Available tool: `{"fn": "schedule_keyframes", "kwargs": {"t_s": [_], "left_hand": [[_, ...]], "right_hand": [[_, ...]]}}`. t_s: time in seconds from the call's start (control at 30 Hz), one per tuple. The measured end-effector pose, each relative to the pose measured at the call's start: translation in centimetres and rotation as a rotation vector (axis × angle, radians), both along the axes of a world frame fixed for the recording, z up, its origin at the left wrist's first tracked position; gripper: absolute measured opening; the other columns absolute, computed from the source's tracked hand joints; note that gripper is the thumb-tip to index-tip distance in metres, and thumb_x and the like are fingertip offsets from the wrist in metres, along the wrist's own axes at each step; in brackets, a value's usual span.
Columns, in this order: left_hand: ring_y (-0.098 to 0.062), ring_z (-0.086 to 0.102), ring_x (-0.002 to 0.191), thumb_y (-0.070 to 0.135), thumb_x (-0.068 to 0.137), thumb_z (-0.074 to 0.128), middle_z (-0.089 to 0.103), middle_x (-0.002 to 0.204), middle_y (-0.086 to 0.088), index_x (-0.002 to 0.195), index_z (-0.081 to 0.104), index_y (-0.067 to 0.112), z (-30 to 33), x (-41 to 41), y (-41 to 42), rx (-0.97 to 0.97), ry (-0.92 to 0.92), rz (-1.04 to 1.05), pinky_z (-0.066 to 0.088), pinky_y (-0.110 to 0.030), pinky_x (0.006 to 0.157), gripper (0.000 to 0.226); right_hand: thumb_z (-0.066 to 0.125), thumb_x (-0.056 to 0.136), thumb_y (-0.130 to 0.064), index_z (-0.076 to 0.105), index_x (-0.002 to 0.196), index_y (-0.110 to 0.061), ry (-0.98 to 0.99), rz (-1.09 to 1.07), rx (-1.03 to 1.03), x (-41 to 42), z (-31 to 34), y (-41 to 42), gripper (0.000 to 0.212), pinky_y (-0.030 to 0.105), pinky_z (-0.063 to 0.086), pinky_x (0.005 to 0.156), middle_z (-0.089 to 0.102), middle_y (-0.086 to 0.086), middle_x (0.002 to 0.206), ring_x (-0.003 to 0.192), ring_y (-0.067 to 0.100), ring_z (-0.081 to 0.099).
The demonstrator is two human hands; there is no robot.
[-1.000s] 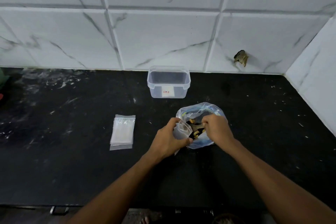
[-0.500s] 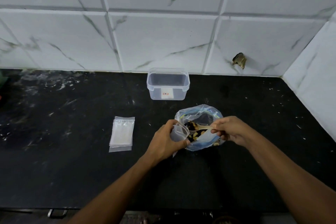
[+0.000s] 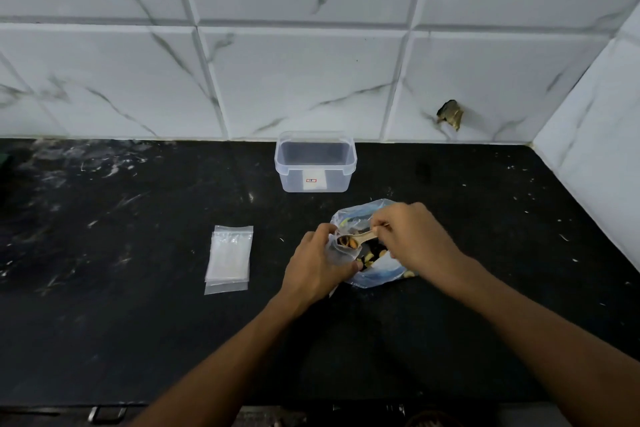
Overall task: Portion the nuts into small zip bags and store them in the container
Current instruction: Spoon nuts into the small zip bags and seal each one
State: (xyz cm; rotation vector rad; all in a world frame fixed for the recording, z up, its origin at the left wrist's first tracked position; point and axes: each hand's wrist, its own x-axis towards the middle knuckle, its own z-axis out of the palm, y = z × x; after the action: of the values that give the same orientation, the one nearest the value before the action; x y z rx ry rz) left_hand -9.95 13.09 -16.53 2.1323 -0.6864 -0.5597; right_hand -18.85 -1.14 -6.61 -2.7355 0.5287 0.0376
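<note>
Between the two hands: a spoonful of nuts going into a small zip bag.

Over the big nut bag (image 3: 375,274), the left hand (image 3: 317,262) grips the small zip bag (image 3: 341,250) with its mouth open, while the right hand (image 3: 412,236) pinches a wooden spoon (image 3: 360,239) whose loaded bowl sits at that mouth. Filling looks under way. Next, the spoon wants tipping so nuts (image 3: 348,242) drop inside, not beside. Beyond both hands stands the container (image 3: 315,163), apparently empty; left of the left hand lies the stack of spare bags (image 3: 229,258).
</note>
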Motion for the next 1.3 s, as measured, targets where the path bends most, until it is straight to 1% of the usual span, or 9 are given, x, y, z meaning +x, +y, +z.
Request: {"fn": "schedule_keyframes", "kwargs": {"t_s": [0.07,0.13,0.33,0.5,0.67,0.8,0.97,1.1,1.3], "left_hand": [[-0.012,0.052,0.109,0.043,0.072,0.08,0.049,0.129,0.003,0.126,0.044,0.034,0.0,0.0,0.0,0.001,-0.008,0.006,0.053,-0.039,0.093,0.065],[-0.013,0.053,0.109,0.042,0.073,0.081,0.049,0.129,0.003,0.127,0.043,0.032,-0.1,0.0,0.0,0.001,-0.009,0.018,0.054,-0.039,0.091,0.067],[-0.013,0.055,0.108,0.039,0.073,0.081,0.049,0.128,0.004,0.128,0.044,0.033,-0.4,0.1,0.5,-0.05,0.066,-0.002,0.056,-0.034,0.089,0.066],[-0.013,0.057,0.113,0.057,0.062,0.077,0.053,0.13,0.004,0.125,0.044,0.037,-0.8,0.2,0.6,-0.069,0.136,-0.048,0.056,-0.037,0.092,0.075],[-0.014,0.059,0.113,0.063,0.053,0.074,0.055,0.13,0.004,0.127,0.044,0.037,-1.0,0.4,0.5,-0.066,0.185,-0.069,0.056,-0.037,0.092,0.085],[-0.014,0.06,0.112,0.054,0.059,0.078,0.056,0.129,0.003,0.126,0.045,0.036,-1.3,0.3,0.4,-0.075,0.188,-0.074,0.057,-0.036,0.091,0.077],[-0.014,0.06,0.111,0.053,0.062,0.079,0.056,0.129,0.004,0.125,0.045,0.037,-1.5,0.2,0.4,-0.085,0.175,-0.083,0.057,-0.035,0.09,0.072],[-0.011,0.06,0.111,0.053,0.062,0.079,0.056,0.129,0.005,0.124,0.045,0.039,-1.5,0.4,0.5,-0.088,0.173,-0.08,0.057,-0.034,0.091,0.073],[-0.011,0.055,0.114,0.045,0.069,0.082,0.05,0.131,0.006,0.123,0.044,0.04,-1.5,0.5,0.7,-0.062,0.121,-0.063,0.055,-0.033,0.093,0.067]], "right_hand": [[0.046,0.096,-0.011,0.066,0.096,-0.009,-0.024,0.106,-0.163,-0.1,-0.2,1.4,0.02,0.037,0.05,0.071,0.066,0.011,0.091,0.085,0.029,0.064],[0.045,0.096,-0.012,0.065,0.096,-0.008,-0.055,0.134,-0.205,-0.3,-0.2,2.0,0.02,0.037,0.046,0.07,0.066,0.012,0.091,0.086,0.03,0.063],[0.055,0.093,-0.016,0.067,0.082,-0.017,-0.137,-0.122,0.018,-0.4,1.1,-1.5,0.017,0.024,0.055,0.06,0.064,-0.003,0.072,0.062,0.007,0.063],[0.054,0.092,-0.01,0.066,0.077,-0.011,-0.022,-0.25,0.048,-0.2,-3.4,-5.2,0.02,0.031,0.058,0.064,0.066,0.002,0.073,0.063,0.013,0.065],[0.052,0.092,-0.008,0.062,0.07,-0.017,0.016,-0.173,0.018,0.3,-8.1,-4.4,0.025,0.04,0.057,0.067,0.064,0.003,0.071,0.067,0.017,0.062],[0.052,0.093,-0.007,0.071,0.083,-0.016,0.074,-0.138,0.153,1.0,-9.1,-3.4,0.023,0.036,0.057,0.068,0.069,0.004,0.077,0.067,0.017,0.064],[0.049,0.096,-0.009,0.069,0.094,-0.013,0.13,-0.331,0.431,1.5,-9.2,-3.6,0.021,0.02,0.043,0.045,0.071,0.009,0.082,0.055,0.01,0.059],[0.052,0.095,-0.006,0.068,0.096,-0.006,0.103,-0.507,0.675,0.8,-8.4,-4.5,0.016,0.021,0.044,0.047,0.07,0.012,0.084,0.057,0.011,0.057],[0.054,0.095,-0.007,0.066,0.098,-0.01,0.095,-0.589,0.74,-0.4,-7.3,-6.2,0.013,0.026,0.049,0.056,0.071,0.013,0.089,0.062,0.013,0.057]]}}
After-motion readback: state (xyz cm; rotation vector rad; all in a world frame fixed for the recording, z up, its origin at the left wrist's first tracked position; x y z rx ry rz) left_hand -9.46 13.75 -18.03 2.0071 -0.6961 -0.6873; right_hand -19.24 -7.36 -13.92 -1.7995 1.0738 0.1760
